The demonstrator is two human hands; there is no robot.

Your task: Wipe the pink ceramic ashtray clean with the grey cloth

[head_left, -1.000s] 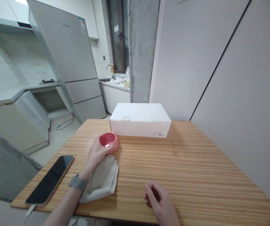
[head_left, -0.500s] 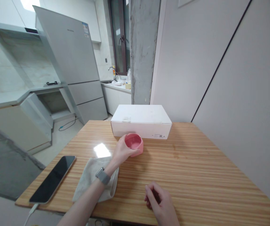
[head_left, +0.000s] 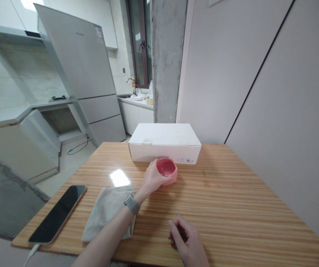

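Observation:
A small pink bowl (head_left: 171,178) is gripped at its left side by my left hand (head_left: 153,178), thumb on the near side and fingers behind the rim. It is just in front of the white box (head_left: 165,152); whether it touches the table is hard to tell. Beneath my left forearm lies a folded grey cloth (head_left: 104,207). My right hand (head_left: 186,237) rests near the table's front edge with its fingers curled; nothing shows in it. A grey watch (head_left: 132,204) is on my left wrist.
A black phone (head_left: 58,215) with a white cable (head_left: 32,253) lies at the left of the wooden table (head_left: 232,207). Behind the table stand a concrete pillar (head_left: 166,63) and a white wall (head_left: 217,66). A fridge (head_left: 76,63) is at the back left.
My left hand has carried the pink bowl rightward, from beyond the cloth to in front of the white box's middle. My right hand has stayed in place, curled.

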